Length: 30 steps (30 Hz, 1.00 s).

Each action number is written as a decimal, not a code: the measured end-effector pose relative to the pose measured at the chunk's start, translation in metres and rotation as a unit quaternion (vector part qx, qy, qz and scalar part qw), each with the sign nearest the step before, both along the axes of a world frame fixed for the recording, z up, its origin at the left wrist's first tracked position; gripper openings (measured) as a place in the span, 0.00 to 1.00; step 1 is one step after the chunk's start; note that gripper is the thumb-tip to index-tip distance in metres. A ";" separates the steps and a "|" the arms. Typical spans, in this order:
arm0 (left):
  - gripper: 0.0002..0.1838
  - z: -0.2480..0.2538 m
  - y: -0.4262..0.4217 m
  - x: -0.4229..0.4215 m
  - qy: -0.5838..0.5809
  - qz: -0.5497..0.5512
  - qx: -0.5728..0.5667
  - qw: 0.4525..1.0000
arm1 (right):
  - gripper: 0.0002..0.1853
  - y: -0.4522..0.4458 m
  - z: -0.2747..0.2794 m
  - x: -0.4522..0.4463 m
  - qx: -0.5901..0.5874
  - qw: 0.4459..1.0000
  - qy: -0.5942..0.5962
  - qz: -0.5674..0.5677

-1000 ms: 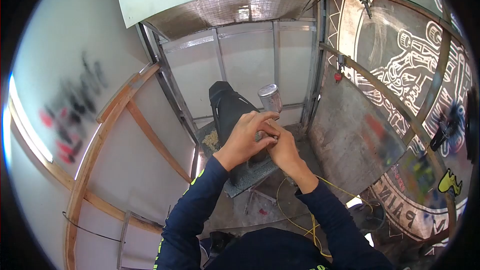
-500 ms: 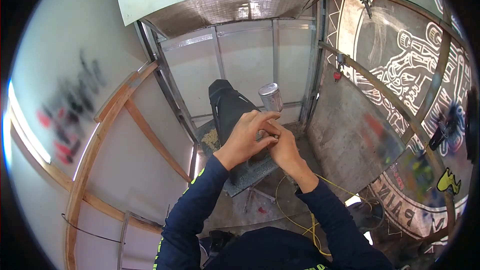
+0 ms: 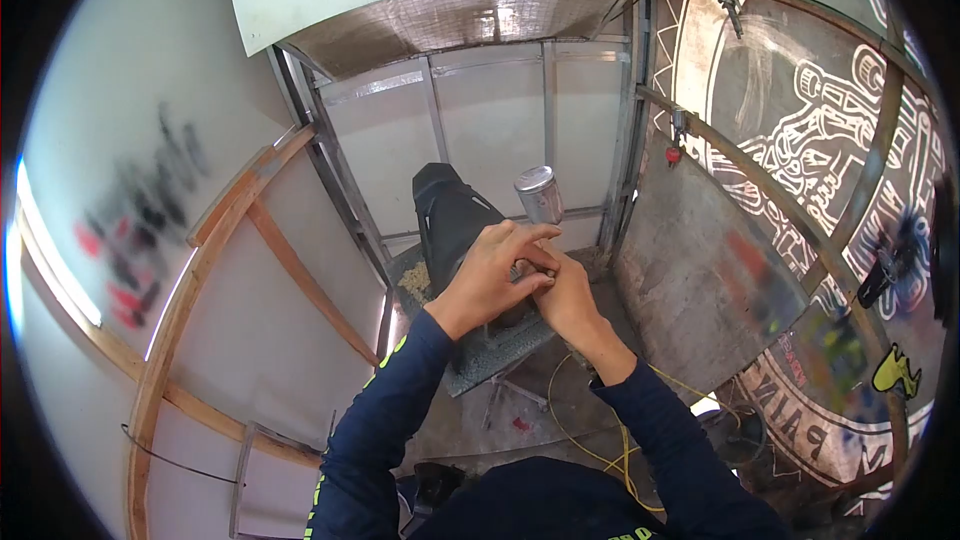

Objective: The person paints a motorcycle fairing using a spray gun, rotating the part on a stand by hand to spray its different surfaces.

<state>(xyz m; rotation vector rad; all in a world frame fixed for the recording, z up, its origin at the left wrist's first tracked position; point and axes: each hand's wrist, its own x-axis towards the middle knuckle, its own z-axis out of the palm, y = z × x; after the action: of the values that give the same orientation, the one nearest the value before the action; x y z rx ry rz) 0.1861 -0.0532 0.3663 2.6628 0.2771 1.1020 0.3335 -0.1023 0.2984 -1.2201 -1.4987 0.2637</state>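
My right hand (image 3: pixel 572 305) is closed around a spray gun, whose silver cup (image 3: pixel 540 197) rises above my knuckles. From the left, my left hand (image 3: pixel 490 278) reaches over with bent fingers and thumb against the gun's rear, touching my right hand. Most of the gun's body is hidden behind my fingers. Beyond my hands a long matte-black molded part (image 3: pixel 450 215) lies on a speckled grey stand (image 3: pixel 480 365), partly covered by my left hand. A yellow hose (image 3: pixel 556 390) hangs below my right forearm.
A wooden frame (image 3: pixel 180 335) lines the left wall. On the right, a metal rail (image 3: pixel 745 168) runs before a painted mural, with a hanging tool (image 3: pixel 733 15) above and a yellow-green item (image 3: pixel 897 372) lower down. A grey board (image 3: pixel 705 260) leans there.
Both hands keep the same hold on the spray gun. The view has shifted very slightly, so the stand and black part appear a little lower and further left.
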 end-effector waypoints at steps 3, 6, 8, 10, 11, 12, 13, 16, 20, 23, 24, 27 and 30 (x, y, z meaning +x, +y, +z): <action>0.34 0.000 0.001 0.006 0.001 0.000 -0.003 1.000 | 0.28 -0.002 0.004 0.006 -0.044 0.999 0.003 0.004; 0.34 -0.001 0.002 0.010 0.004 -0.001 -0.005 1.000 | 0.15 -0.004 0.007 0.007 -0.065 0.998 0.013 -0.006; 0.34 -0.002 0.003 0.013 -0.005 -0.005 -0.005 1.000 | 0.15 -0.003 0.006 0.010 -0.053 0.998 0.027 -0.005; 0.34 -0.003 0.004 0.016 -0.006 -0.004 -0.001 1.000 | 0.15 -0.002 0.006 0.011 -0.049 0.998 0.038 0.000; 0.34 -0.003 0.004 0.016 -0.007 -0.003 0.001 1.000 | 0.15 -0.002 0.006 0.012 -0.046 0.998 0.048 0.005; 0.34 -0.003 0.004 0.018 -0.008 -0.002 0.001 1.000 | 0.15 -0.002 0.006 0.014 -0.047 0.998 0.048 0.006; 0.34 -0.003 0.005 0.019 -0.009 -0.002 -0.001 1.000 | 0.15 -0.002 0.005 0.016 -0.046 0.998 0.049 0.018; 0.34 -0.004 0.004 0.021 -0.008 0.003 -0.003 1.000 | 0.16 -0.001 0.001 0.019 -0.038 0.998 0.049 0.029; 0.33 -0.005 0.004 0.022 0.000 0.016 -0.007 1.000 | 0.16 0.001 -0.002 0.021 -0.045 0.998 0.036 0.021; 0.33 -0.003 0.001 0.022 0.005 0.012 -0.010 1.000 | 0.16 -0.001 -0.001 0.020 -0.038 0.999 0.030 0.017; 0.33 -0.004 0.002 0.023 0.005 0.012 -0.010 1.000 | 0.16 0.000 -0.001 0.020 -0.037 0.999 0.030 0.017; 0.34 -0.007 0.003 0.022 -0.001 0.013 -0.002 1.000 | 0.16 0.001 -0.004 0.020 -0.044 0.998 0.041 0.011; 0.35 -0.011 0.001 0.022 0.012 0.012 -0.005 1.000 | 0.16 -0.001 -0.005 0.023 -0.081 0.996 0.025 0.009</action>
<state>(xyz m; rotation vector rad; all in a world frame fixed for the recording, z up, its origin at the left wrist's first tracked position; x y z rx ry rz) 0.2081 -0.0523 0.3557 2.6735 0.3188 1.0728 0.3565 -0.1036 0.2930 -1.3179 -1.4688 0.4310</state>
